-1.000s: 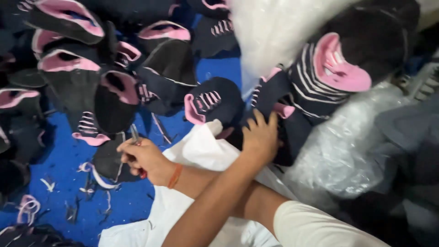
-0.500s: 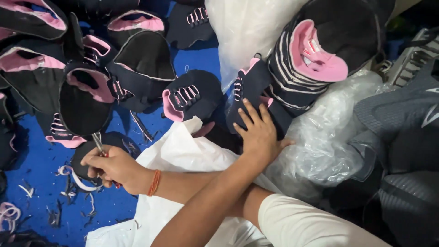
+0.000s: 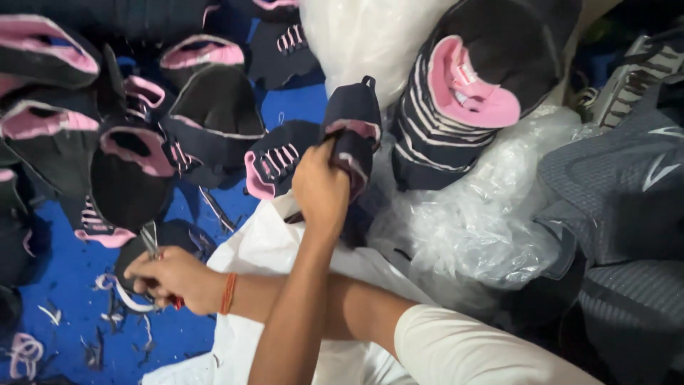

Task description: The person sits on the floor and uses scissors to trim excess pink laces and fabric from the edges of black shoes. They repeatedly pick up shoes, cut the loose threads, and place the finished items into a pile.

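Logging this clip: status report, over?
Left hand gripping dark pink-trimmed shoe upper. Right hand holding snips over blue mat. Arms crossed, nothing blocking.

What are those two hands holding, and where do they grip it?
Left hand grips a dark shoe upper at its pink-edged rim. Right hand holds small scissors by the handles.

blue floor [image 3: 64, 285] | thread scraps [image 3: 107, 321] (pink, white) | clear plastic bag [image 3: 484, 221] | stacked black-and-pink uppers [image 3: 463, 107] | grey mesh pieces [image 3: 620, 185]
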